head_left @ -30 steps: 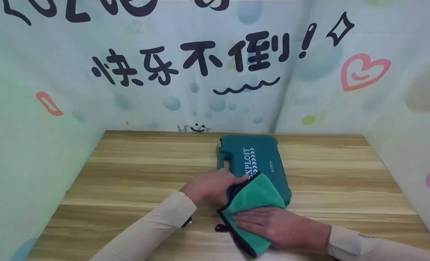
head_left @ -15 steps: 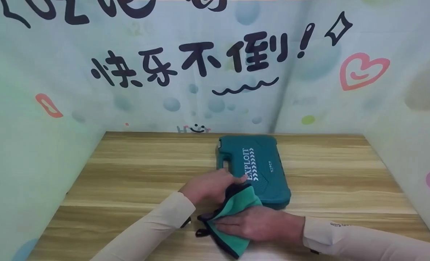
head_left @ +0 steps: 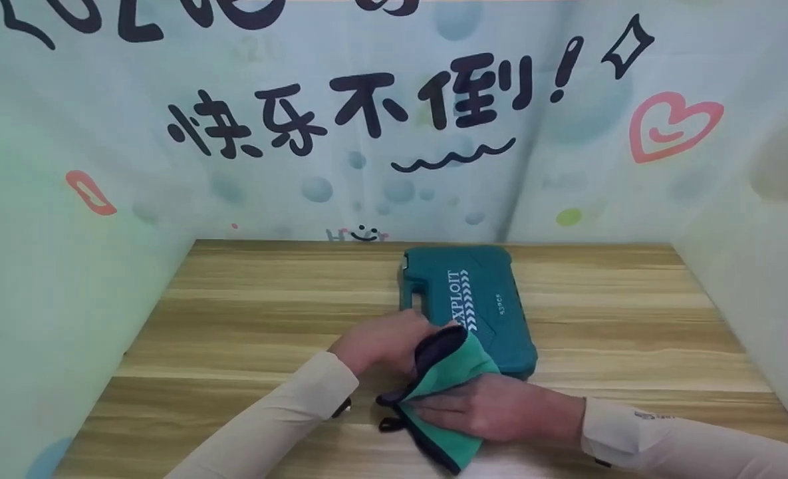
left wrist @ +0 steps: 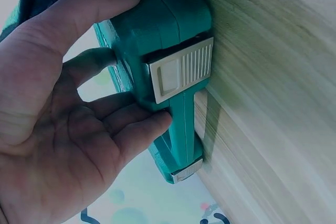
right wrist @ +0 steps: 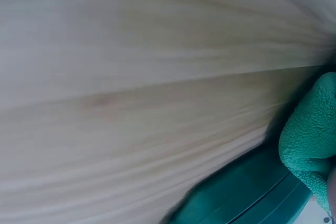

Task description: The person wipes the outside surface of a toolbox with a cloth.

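Note:
A dark green plastic tool case (head_left: 490,286) lies flat on the wooden table, its lid printed "EXPLOIT". My left hand (head_left: 387,339) holds its left side near the handle; in the left wrist view the thumb lies on the lid and the fingers (left wrist: 142,129) curl by a metal latch (left wrist: 181,69). A green cloth (head_left: 457,376) with black edging and a black loop drapes over the case's near end. My right hand (head_left: 480,406) presses on this cloth with its fingers extended together. In the right wrist view, the fluffy cloth (right wrist: 307,135) bunches against the case's edge.
The wood-grain table (head_left: 254,306) runs back to a printed fabric backdrop (head_left: 267,193) with black lettering. Pale side walls (head_left: 68,279) close it in at left and right. A second latch (left wrist: 188,171) shows farther along the case.
My right hand slid the cloth left across the case's near end, then partly back to the right. The cloth's upper edge has folded over, showing its dark side. My left hand stays in place.

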`<state>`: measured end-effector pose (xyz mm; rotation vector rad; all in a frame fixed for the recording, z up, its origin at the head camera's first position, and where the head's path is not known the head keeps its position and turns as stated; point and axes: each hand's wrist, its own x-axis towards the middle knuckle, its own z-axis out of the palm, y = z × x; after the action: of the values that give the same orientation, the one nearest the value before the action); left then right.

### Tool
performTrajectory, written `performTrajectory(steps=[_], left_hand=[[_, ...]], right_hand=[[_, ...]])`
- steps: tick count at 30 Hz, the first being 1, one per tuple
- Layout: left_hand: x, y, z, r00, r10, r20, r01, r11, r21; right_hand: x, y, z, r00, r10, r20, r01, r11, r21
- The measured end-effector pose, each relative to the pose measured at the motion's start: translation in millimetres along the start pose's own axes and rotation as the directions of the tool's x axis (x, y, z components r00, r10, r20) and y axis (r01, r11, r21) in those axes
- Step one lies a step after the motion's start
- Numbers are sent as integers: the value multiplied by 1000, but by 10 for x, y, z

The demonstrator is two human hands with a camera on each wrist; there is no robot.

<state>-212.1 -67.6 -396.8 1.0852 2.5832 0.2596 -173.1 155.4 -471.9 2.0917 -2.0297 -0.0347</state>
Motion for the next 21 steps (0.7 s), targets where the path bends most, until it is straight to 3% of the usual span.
performTrajectory(steps=[5, 11, 21], left_hand=[[1, -7, 3, 1000, -12, -2, 12, 999, -35], [-33, 20, -1, 996, -80, 37, 81, 996, -26], [-33, 48, 9, 991, -124, 55, 126, 992, -24]], right_hand=[[-243, 2, -23, 999, 19, -32, -17, 999, 38], [-594, -11, -72, 997, 71, 17, -72, 990, 121], [-976, -7, -127, 996, 82, 23, -84, 990, 113]])
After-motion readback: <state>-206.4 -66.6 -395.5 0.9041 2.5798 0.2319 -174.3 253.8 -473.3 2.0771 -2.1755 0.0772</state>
